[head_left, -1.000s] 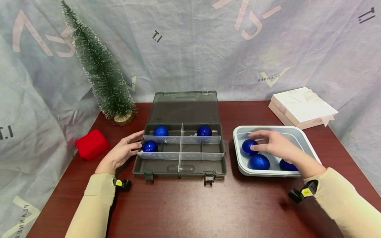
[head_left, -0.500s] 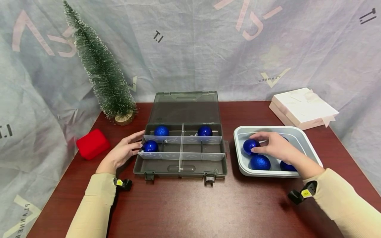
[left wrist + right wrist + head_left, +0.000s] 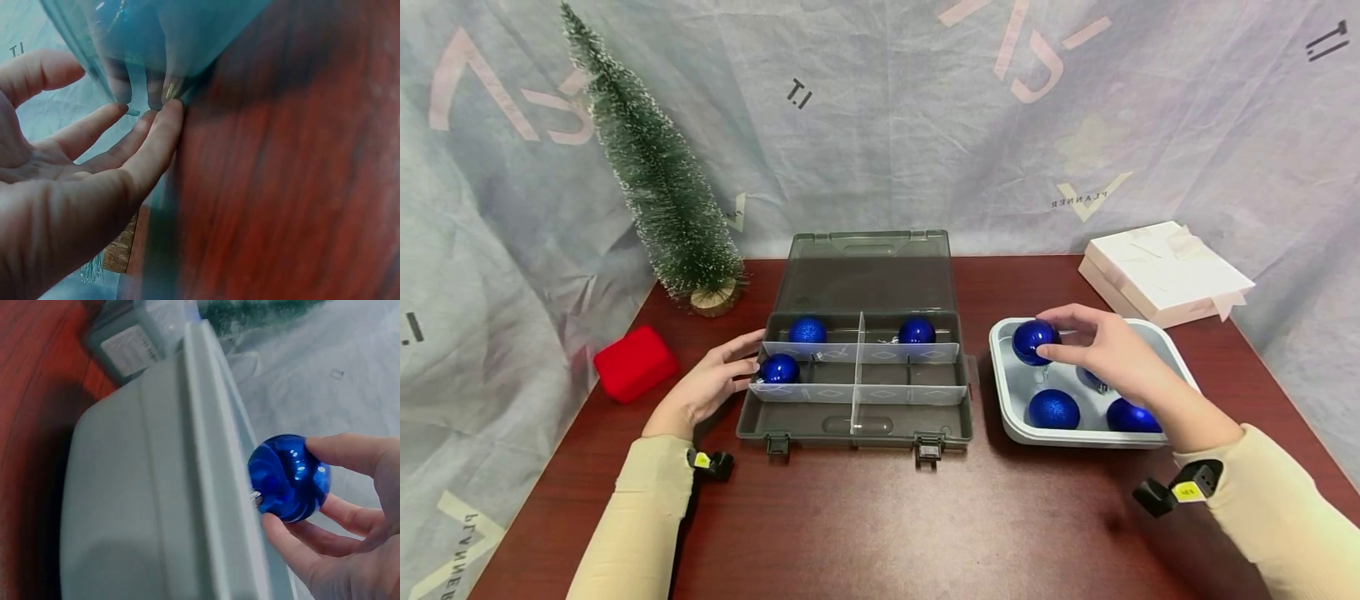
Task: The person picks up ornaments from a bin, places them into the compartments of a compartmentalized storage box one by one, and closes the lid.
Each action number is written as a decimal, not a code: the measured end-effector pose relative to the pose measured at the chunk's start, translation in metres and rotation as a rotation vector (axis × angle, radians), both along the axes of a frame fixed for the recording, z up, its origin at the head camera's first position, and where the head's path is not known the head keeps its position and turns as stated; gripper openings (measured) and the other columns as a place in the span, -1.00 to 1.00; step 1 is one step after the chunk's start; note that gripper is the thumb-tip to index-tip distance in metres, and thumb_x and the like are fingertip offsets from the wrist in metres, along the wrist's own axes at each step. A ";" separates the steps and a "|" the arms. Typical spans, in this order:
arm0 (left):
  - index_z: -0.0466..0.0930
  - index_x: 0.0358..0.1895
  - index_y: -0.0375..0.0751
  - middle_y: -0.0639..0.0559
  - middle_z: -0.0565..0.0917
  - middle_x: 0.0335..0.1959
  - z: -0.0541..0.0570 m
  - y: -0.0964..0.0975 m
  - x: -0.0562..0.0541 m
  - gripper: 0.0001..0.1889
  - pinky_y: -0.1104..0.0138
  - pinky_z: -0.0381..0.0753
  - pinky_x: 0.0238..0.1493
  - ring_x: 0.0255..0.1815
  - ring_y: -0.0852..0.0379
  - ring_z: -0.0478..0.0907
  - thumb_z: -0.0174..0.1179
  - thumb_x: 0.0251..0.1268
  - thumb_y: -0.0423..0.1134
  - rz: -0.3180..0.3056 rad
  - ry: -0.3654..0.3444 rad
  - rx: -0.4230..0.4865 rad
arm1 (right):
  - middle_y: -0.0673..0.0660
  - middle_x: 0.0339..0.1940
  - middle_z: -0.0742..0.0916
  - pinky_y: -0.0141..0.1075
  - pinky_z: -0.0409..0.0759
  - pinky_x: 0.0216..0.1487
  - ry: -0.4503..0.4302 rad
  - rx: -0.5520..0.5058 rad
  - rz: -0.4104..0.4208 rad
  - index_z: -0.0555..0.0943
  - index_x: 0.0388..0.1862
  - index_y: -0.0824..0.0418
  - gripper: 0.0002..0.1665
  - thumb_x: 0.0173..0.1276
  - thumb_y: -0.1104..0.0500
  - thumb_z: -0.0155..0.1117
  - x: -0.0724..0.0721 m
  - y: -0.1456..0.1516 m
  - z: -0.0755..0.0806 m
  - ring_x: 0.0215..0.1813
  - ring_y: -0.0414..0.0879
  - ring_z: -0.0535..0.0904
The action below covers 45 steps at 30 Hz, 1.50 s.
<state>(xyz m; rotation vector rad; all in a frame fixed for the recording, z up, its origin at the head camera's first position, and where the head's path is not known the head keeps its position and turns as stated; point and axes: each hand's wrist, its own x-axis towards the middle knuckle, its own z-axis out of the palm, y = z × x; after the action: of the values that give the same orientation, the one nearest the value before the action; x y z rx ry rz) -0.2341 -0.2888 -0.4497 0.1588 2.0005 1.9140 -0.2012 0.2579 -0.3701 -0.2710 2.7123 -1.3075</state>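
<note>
Compared with 1 second ago, the right hand is higher, and the shiny blue ball has come up with it from inside the tub. The ball now hangs above the tub's left end, its silver cap downward, pinched between thumb and fingertips. 3 more balls lie in the tub, 1 partly behind the hand. The left hand has not shifted: its fingers are loosely extended, grip nothing and touch the left side of the open case. The case's 3 balls also stay put, 2 in the back row and 1 at middle left.

The counter is glossy red-brown wood. A tree and a red box stand at left, a white box at back right. Creased pale cloth with mirrored lettering hangs behind.
</note>
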 end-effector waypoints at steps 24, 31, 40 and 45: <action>-0.01 0.64 -0.31 -0.31 0.08 0.57 0.002 0.001 0.000 -0.33 0.30 0.49 0.10 0.31 0.02 0.30 -0.07 0.52 -0.47 -0.005 0.000 -0.027 | 0.13 0.15 0.72 -0.33 0.57 0.09 0.135 -0.313 0.110 0.61 0.27 0.19 -0.48 0.35 0.20 0.47 0.006 -0.084 0.033 0.12 -0.06 0.63; 0.00 0.64 -0.29 -0.29 0.07 0.58 0.002 0.001 0.002 -0.32 0.30 0.48 0.12 0.36 -0.04 0.25 -0.04 0.53 -0.43 -0.005 -0.001 -0.037 | 0.13 0.11 0.73 -0.26 0.63 0.04 0.133 -0.410 0.187 0.63 0.23 0.23 -0.47 0.27 0.30 0.51 0.005 -0.124 0.038 0.10 -0.02 0.66; 0.01 0.63 -0.33 -0.27 0.15 0.52 0.001 0.001 0.002 -0.33 0.29 0.52 0.08 0.22 0.13 0.37 -0.03 0.52 -0.45 -0.003 0.007 -0.017 | 0.13 0.11 0.72 -0.13 0.63 0.09 0.102 -0.552 0.262 0.63 0.21 0.25 -0.49 0.27 0.35 0.49 0.007 -0.167 0.043 0.12 0.00 0.65; 0.01 0.63 -0.31 -0.26 0.13 0.54 0.000 0.001 0.002 -0.33 0.29 0.51 0.09 0.24 0.12 0.35 -0.04 0.53 -0.45 -0.007 0.007 -0.024 | 0.11 0.10 0.72 -0.15 0.63 0.09 0.093 -0.577 0.292 0.63 0.20 0.22 -0.51 0.29 0.33 0.49 0.003 -0.187 0.038 0.13 -0.02 0.63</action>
<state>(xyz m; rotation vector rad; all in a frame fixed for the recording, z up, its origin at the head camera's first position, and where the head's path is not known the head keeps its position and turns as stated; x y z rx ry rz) -0.2325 -0.2881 -0.4494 0.1664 2.0236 1.8872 -0.1980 0.0706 -0.3320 -0.7594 2.1779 -1.9778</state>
